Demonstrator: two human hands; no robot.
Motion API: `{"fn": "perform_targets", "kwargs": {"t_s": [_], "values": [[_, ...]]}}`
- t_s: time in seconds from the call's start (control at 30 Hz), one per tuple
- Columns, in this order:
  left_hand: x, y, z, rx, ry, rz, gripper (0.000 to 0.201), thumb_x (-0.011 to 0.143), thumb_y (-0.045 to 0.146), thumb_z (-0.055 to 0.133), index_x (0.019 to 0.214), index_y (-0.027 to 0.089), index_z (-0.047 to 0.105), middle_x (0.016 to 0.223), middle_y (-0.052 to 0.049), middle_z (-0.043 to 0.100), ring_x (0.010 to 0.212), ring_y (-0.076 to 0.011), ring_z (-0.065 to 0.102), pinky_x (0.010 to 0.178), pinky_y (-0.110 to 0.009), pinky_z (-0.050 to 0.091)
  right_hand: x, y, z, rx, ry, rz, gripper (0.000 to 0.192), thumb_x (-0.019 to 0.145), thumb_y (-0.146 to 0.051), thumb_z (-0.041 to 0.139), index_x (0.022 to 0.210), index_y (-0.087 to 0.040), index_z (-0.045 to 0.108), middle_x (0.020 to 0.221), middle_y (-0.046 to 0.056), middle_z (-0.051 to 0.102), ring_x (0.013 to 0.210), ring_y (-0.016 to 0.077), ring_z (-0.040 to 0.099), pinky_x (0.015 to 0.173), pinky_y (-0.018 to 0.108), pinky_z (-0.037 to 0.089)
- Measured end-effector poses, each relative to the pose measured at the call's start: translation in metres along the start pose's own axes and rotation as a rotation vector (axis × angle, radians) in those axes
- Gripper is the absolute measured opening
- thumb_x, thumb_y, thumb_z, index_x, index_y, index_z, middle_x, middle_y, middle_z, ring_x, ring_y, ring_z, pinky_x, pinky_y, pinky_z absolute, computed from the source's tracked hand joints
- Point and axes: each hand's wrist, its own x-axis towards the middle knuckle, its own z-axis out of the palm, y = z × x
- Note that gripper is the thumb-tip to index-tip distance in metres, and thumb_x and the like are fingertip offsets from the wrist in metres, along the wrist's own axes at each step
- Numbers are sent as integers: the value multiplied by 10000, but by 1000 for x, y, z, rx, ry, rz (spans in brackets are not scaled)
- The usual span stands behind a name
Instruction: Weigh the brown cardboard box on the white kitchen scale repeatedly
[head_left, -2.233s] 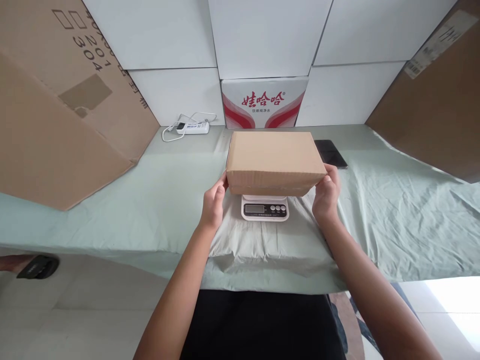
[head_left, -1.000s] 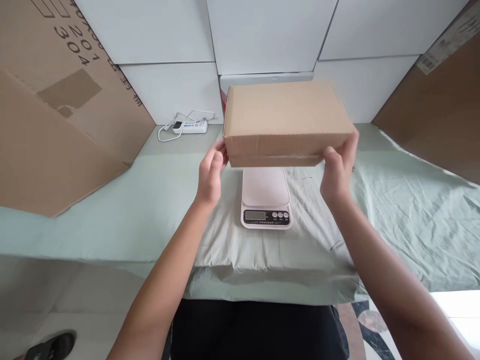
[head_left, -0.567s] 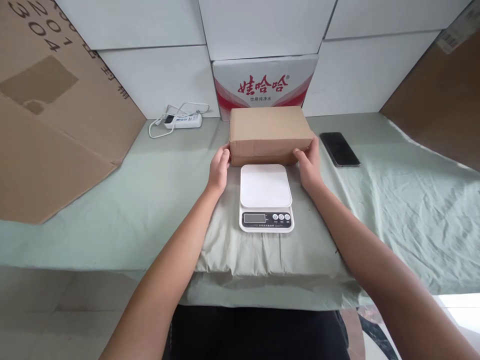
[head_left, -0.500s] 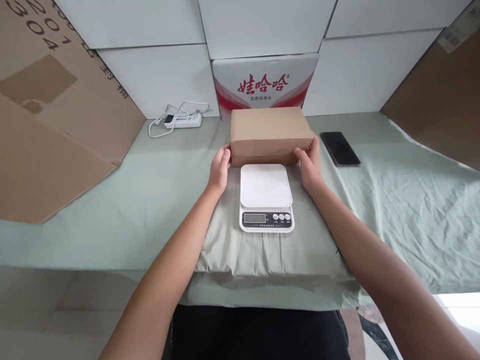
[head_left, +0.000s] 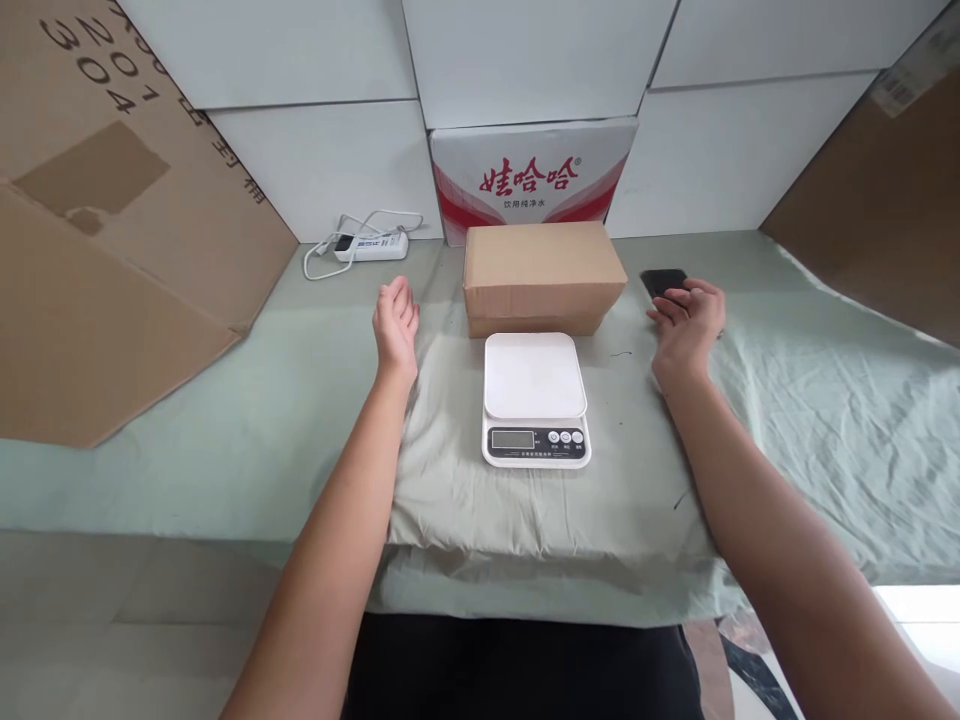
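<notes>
A closed brown cardboard box rests on the green cloth, just behind a white kitchen scale. Nothing lies on the scale's platform, and its display looks blank. To the left of the box is my left hand, apart from it, fingers loosely curled with nothing held. Out to the right, my right hand is open with its palm turned inward and fingers spread. It covers much of a black smartphone; whether it touches the phone I cannot tell.
A white power strip with a looped cable lies at the back left. Behind the box stands a white and red carton against white panels. Large cardboard sheets flank the left side and the right side. The cloth-covered table ends in front of my lap.
Both hands have let go of the brown box and moved outward, the left hand to the left, the right hand to the right over the phone. Box and scale stay in place.
</notes>
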Motion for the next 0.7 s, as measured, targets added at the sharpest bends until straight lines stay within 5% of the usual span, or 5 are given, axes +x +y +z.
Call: {"fn": "perform_targets", "kwargs": {"t_s": [0.33, 0.7], "values": [[-19, -7, 31, 21, -106, -7, 1030, 918, 1005, 550, 1609, 256, 699, 1860, -177, 541, 1805, -357, 418, 1447, -518, 419, -44, -12, 16, -117, -286, -42, 311, 871, -534, 740, 1047, -280, 697, 1040, 38, 761, 961, 232, 767, 887, 427, 643], [-32, -10, 45, 48, -269, -40, 1001, 941, 997, 565, 1618, 272, 703, 1823, -151, 598, 1766, -407, 485, 1456, -587, 405, -66, -10, 24, -177, -573, -40, 629, 851, -623, 799, 1404, -354, 670, 1332, 46, 808, 1267, 300, 728, 1091, 528, 642]]}}
